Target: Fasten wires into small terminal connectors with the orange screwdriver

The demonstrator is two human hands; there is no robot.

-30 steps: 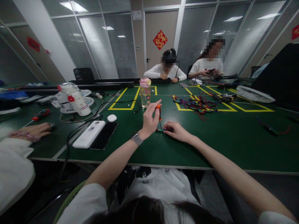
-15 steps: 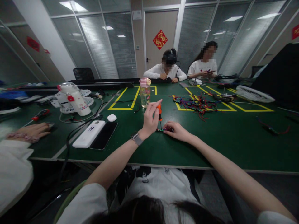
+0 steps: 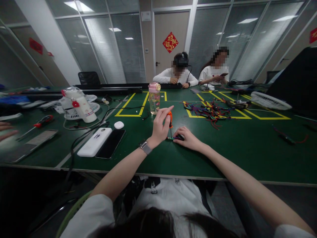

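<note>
On green table (image 3: 247, 148), screwdriver (image 3: 169, 119) upright between left-hand fingers (image 3: 165, 114).

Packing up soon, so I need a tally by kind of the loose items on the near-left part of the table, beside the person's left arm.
Screwdrivers: 2, an orange one in the left hand and a red one.
Phones: 1.
White power banks: 1.
White earbud cases: 1.
Water bottles: 1.
Total: 6

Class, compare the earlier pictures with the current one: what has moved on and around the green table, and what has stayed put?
The neighbour's hand has drawn back off the flat grey device toward the left edge. The left hand still grips the orange screwdriver upright; the right hand still pins the small circuit board.
</note>
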